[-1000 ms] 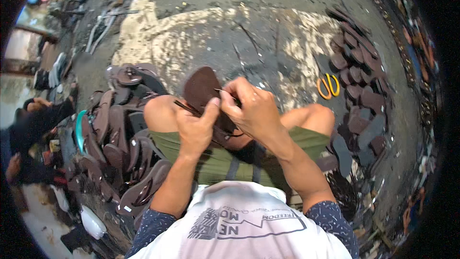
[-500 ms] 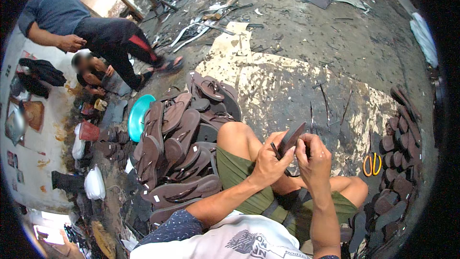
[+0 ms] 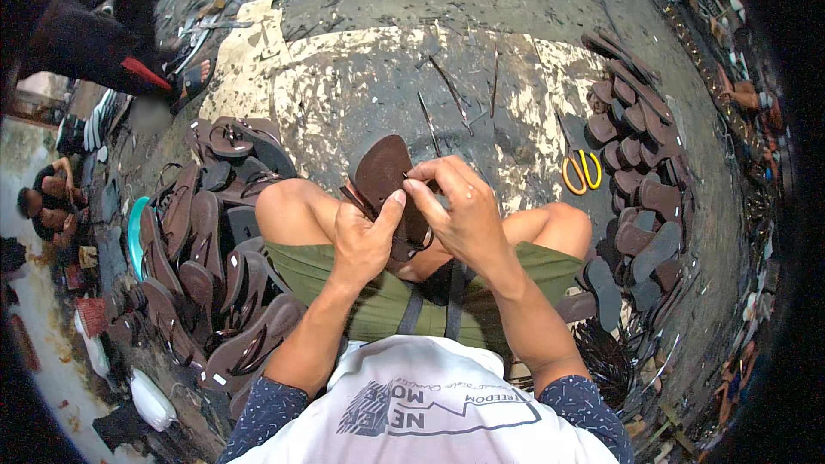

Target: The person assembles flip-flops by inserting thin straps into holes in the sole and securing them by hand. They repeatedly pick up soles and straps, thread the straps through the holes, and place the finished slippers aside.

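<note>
One brown sandal, gripped in our left hand; our right hand pinching a small dark piece at its edge; yellow-handled scissors near our right knee.

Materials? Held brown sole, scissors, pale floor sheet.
Held brown sole: likely foam rubber; matte, fine-grained face.
Scissors: handles probably smooth plastic, from the even orange and yellow colour; thin dark blades presumably metal.
Pale floor sheet: flat, blotched with dark smears; card, board or vinyl, can't tell.

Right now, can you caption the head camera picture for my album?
Left hand grips a brown sandal, right hand at its edge.
</note>
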Demonstrator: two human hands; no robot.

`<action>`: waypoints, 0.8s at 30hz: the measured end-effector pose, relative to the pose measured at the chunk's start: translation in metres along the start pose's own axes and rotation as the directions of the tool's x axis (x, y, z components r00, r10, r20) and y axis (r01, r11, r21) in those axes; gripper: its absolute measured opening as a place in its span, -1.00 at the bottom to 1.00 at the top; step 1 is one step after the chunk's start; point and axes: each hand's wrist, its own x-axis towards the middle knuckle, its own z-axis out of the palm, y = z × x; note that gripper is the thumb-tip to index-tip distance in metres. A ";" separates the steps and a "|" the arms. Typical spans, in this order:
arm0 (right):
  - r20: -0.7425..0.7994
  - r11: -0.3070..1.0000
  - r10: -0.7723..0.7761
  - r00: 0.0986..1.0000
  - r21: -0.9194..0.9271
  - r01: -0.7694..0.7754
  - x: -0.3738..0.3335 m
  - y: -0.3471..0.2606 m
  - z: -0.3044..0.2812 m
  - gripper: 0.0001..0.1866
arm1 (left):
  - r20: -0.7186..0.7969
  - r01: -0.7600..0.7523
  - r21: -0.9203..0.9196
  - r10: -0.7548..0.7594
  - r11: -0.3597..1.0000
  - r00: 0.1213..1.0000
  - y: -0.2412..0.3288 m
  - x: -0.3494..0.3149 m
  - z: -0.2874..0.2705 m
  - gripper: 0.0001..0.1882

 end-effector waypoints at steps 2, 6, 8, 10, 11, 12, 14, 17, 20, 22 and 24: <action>0.036 0.999 -0.010 0.999 0.050 0.008 0.006 -0.014 -0.007 -0.79 | -0.064 -0.149 -0.031 0.147 0.988 0.987 -0.002 0.008 0.007 -0.35; 0.204 0.951 0.155 0.967 0.234 -0.202 0.002 -0.023 -0.002 -0.78 | 0.160 -0.193 0.029 0.186 0.981 0.969 0.007 0.007 0.007 -0.09; 0.221 0.798 0.359 0.907 0.431 -0.421 -0.003 -0.012 0.000 -0.79 | 0.292 0.025 -0.055 -0.008 0.998 0.957 0.016 0.004 -0.004 -0.15; 0.176 0.780 0.384 0.907 0.464 -0.420 -0.001 -0.009 -0.008 -0.80 | 0.338 0.196 -0.107 -0.149 0.975 0.929 0.013 0.006 -0.011 -0.42; 0.172 0.878 0.315 0.933 0.321 -0.355 -0.005 -0.009 -0.012 -0.81 | 0.297 0.234 -0.095 -0.197 0.968 0.934 0.015 0.005 -0.009 -0.49; 0.182 0.947 0.243 0.953 0.170 -0.273 -0.010 -0.008 -0.017 -0.82 | 0.254 0.283 -0.088 -0.253 0.955 0.933 0.015 0.001 -0.007 -0.55; 0.211 0.995 0.084 0.974 -0.063 -0.072 -0.012 -0.008 -0.021 -0.82 | 0.220 0.219 -0.094 -0.194 0.971 0.956 0.016 0.000 -0.002 -0.59; 0.207 0.959 0.004 0.978 -0.279 0.055 -0.010 -0.019 -0.026 -0.80 | 0.193 0.160 -0.076 -0.143 0.984 0.971 0.017 -0.001 0.003 -0.63; 0.193 0.942 -0.033 0.981 -0.323 0.095 -0.009 -0.019 -0.023 -0.79 | 0.200 0.173 -0.065 -0.157 0.983 0.967 0.022 -0.002 0.001 -0.58; 0.193 0.936 -0.051 0.980 -0.333 0.114 -0.008 -0.020 -0.021 -0.78 | 0.181 0.153 -0.064 -0.139 0.986 0.974 0.018 -0.005 0.002 -0.60; 0.204 0.933 -0.064 0.977 -0.336 0.132 -0.007 -0.019 -0.017 -0.78 | 0.164 0.117 -0.012 -0.113 0.993 0.980 0.014 -0.006 0.001 -0.63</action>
